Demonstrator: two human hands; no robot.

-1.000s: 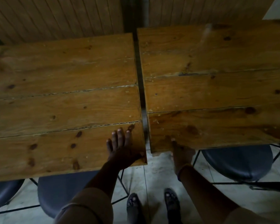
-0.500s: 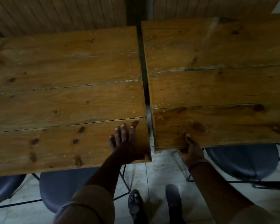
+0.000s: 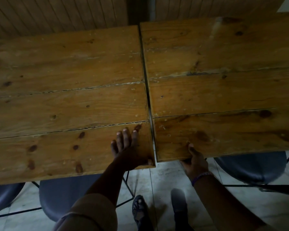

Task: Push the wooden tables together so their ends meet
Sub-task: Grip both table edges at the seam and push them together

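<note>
Down at the near edge, hands: both are sitting right by the seam between the two tabletops.
Left table: it's filling the left half of the view, planks running left to right.
Right table: it's sitting just beside the left one, with only a thin dark gap running between their ends, near to far.
Left hand: it's lying flat on the left table's near right corner, fingers spread, thumb curling over the end edge, so pressing rather than clutching.
Right hand: it's gripping the right table's near edge, thumb on top, fingers tucked under out of sight.
Chairs: dark seats are poking out from under both tables.
Floor: pale tiles, two feet standing near the seam.
</note>
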